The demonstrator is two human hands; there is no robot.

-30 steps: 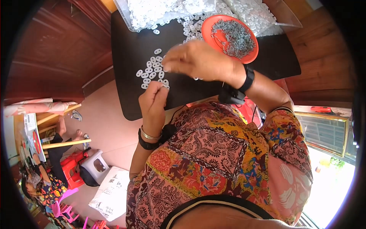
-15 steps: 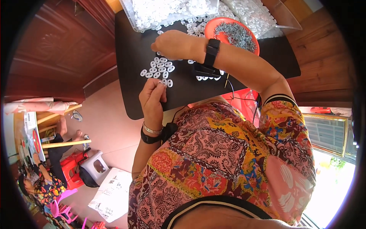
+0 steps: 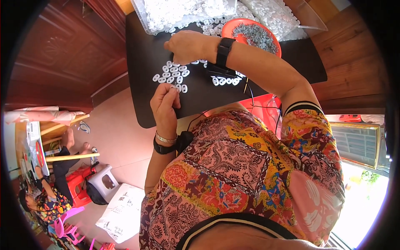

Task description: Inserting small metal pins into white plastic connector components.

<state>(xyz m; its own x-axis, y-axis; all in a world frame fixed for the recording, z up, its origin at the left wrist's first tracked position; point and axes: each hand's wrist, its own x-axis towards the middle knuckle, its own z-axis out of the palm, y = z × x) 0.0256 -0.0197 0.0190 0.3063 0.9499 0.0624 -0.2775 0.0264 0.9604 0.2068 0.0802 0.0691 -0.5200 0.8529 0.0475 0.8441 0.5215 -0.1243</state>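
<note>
Several small white oval pieces with two holes (image 3: 173, 69) lie in a loose group on the black table (image 3: 200, 98). At the near end of this group is my left hand (image 3: 165, 104), thumb and forefinger pinched together. Something small and pale shows at its fingertips, too small to name. My right hand (image 3: 189, 46) is closed just beyond the group, back of the hand up. Its fingertips are mostly hidden, and I cannot see what they hold. My right forearm reaches across in front of a red plate (image 3: 227, 30) heaped with small grey metal parts (image 3: 259, 37).
A clear tub (image 3: 146, 21) full of white pieces stands at the table's far side, a filled clear bag (image 3: 271, 16) beside it. More white ovals (image 3: 225, 81) lie under my right wrist near a black device (image 3: 221, 71). Another person (image 3: 50, 196) sits at far left.
My right hand has shifted slightly left and away from me, still closed. My left hand stays pinched at almost the same spot. The whole view has moved a little.
</note>
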